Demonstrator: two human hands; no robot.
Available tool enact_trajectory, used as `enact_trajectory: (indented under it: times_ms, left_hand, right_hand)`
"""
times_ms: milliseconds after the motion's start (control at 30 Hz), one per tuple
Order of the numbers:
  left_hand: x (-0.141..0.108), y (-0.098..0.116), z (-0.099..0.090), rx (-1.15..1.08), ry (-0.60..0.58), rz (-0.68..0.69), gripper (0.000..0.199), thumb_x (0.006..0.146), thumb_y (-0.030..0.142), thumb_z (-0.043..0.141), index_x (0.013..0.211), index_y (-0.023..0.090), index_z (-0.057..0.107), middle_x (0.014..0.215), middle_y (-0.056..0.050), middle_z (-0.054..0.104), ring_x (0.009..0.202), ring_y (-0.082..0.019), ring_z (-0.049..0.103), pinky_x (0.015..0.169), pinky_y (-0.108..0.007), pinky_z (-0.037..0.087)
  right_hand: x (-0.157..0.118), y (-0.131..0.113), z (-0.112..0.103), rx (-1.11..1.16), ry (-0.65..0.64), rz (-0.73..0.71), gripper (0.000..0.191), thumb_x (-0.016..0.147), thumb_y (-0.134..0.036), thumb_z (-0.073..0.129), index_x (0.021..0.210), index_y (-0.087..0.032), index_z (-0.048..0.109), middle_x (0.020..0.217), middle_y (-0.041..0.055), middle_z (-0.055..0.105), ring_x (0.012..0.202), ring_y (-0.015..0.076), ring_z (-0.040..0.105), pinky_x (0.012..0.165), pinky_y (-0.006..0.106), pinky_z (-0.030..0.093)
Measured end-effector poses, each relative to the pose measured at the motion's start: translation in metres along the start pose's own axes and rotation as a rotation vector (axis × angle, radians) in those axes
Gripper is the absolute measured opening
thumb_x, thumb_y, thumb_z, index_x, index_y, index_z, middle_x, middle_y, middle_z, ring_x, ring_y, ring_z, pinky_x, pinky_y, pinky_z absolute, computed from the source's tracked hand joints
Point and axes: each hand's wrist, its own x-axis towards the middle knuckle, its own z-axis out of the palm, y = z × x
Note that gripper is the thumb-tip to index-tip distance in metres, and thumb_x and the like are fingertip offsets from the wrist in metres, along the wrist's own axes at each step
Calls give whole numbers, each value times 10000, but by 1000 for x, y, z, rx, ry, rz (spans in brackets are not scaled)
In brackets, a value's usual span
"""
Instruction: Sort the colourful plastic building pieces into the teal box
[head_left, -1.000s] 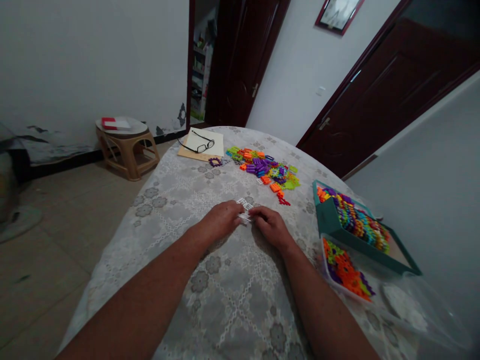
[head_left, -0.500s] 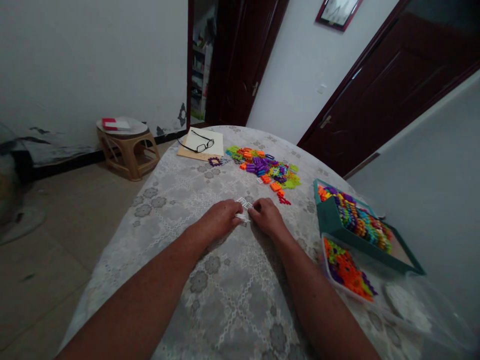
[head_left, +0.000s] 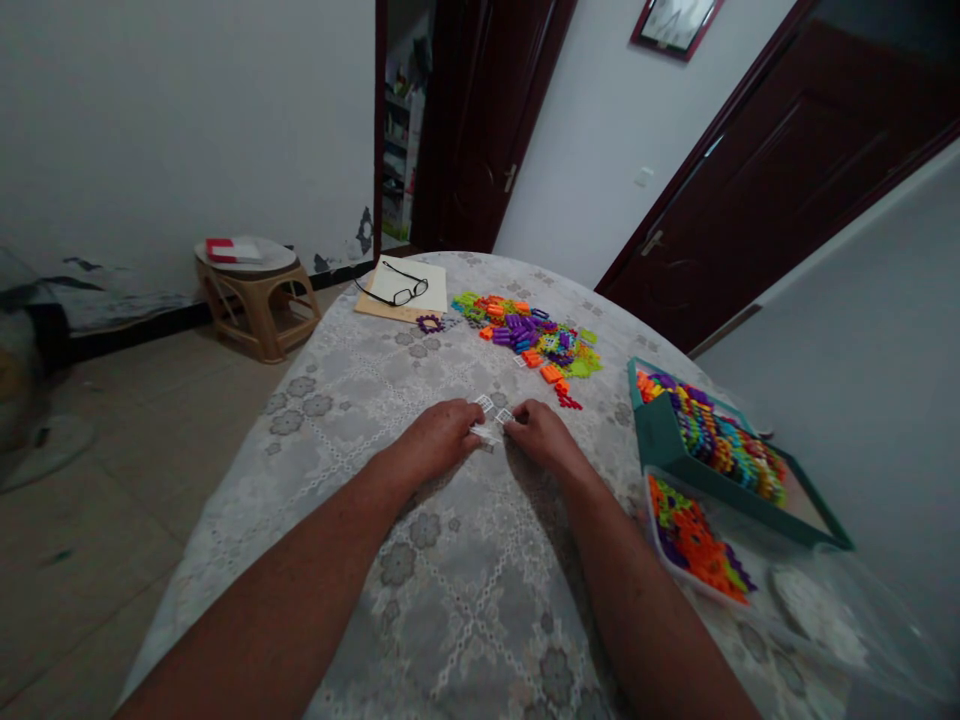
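Note:
Low over the middle of the table, my left hand point(head_left: 448, 430) pinches some white plastic lattice pieces point(head_left: 484, 403) between thumb and fingers. Just to the right, my right hand point(head_left: 538, 428) grips a small white lattice piece point(head_left: 504, 415) at its fingertips. A narrow gap separates the two white parts. Beyond my hands lies a heap of colourful plastic building pieces point(head_left: 517, 330), purple, orange, green and red. My fingers partly cover the white pieces, so their full shape is hidden.
A green box point(head_left: 660, 430) of coloured pieces stands at the right, beside a clear plastic tub point(head_left: 667, 560) holding orange, green and purple ones. Black glasses point(head_left: 403, 295) lie on paper point(head_left: 431, 280) at the far left. A stool point(head_left: 259, 300) stands beyond the table's left edge.
My right hand has shifted slightly right, and its white piece has come apart from the ones in my left hand. The left hand has hardly moved.

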Motion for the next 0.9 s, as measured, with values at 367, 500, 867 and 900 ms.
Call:
enact_trajectory:
  times_ms: [367,500,867,900]
  left_hand:
    - [0,1,0,-15,11,-32,324,919,201,719,1242,214,725,1169,-81,775,1090,-254,710,971,-333,514]
    - [0,1,1,-2,4,-27,364,921,190,710,1284,205,715,1216,-91,773,1137,-263,707,1008,-342,513]
    - [0,-3,4,8,8,-1,339,917,197,708,1255,211,714,1203,-85,771,1134,-255,704,1002,-330,511]
    - [0,-3,4,5,10,-1,338,916,194,709,1253,212,715,1207,-86,771,1137,-257,704,1005,-333,510]
  right_hand:
    - [-16,-4,-4,113,21,-160,115,847,-178,610,952,-216,637,859,-5,673,805,177,609,733,273,399]
    - [-14,-8,-5,16,26,-78,134,849,-186,656,982,-193,669,923,32,699,848,188,618,747,276,401]
    - [-7,-16,-4,-77,-27,1,96,853,-224,684,935,-190,648,882,35,687,795,179,585,674,270,343]
    - [-6,-14,-4,-59,-30,4,96,847,-227,684,926,-196,640,869,28,682,791,180,583,673,270,344]
